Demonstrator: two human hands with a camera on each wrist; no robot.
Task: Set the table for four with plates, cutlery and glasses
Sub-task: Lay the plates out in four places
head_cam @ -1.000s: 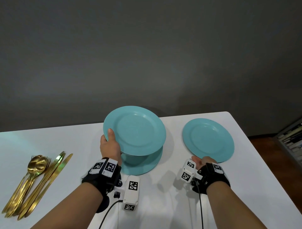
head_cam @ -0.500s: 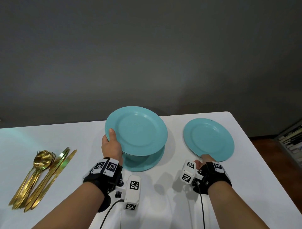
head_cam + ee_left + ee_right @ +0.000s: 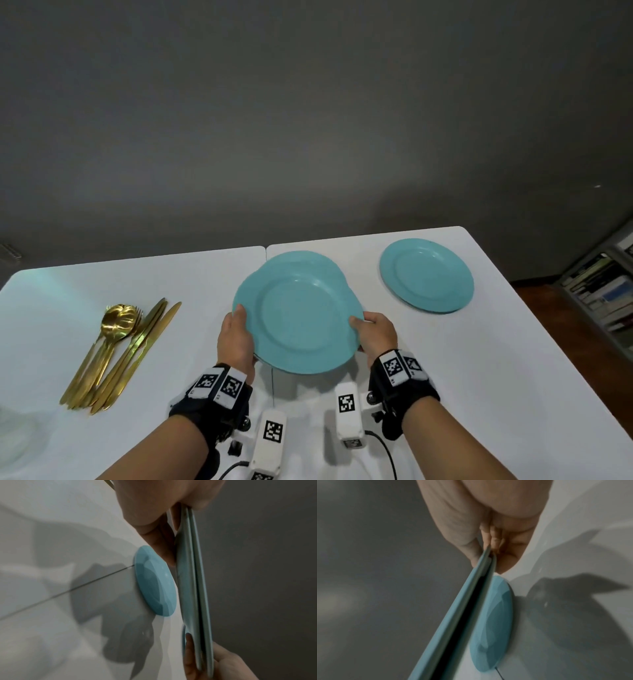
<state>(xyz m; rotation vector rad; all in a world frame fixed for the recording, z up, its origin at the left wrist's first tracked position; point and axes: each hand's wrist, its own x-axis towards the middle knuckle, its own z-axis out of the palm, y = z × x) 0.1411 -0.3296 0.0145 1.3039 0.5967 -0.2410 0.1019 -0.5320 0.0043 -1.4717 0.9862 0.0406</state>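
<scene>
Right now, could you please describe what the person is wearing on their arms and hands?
Both forearms are bare, without sleeves. The left hand and right hand are ungloved. Each wrist carries a black strap with white square-patterned marker tags and a white boxy camera unit, also tagged, trailing a black cable.

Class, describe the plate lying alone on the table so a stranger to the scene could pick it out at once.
Find the white table, then its far right corner, beside the bookshelf. A turquoise plate lies flat there. Unlike the stacked plates at the middle, gripped by the left hand and right hand, nothing touches it.
</scene>
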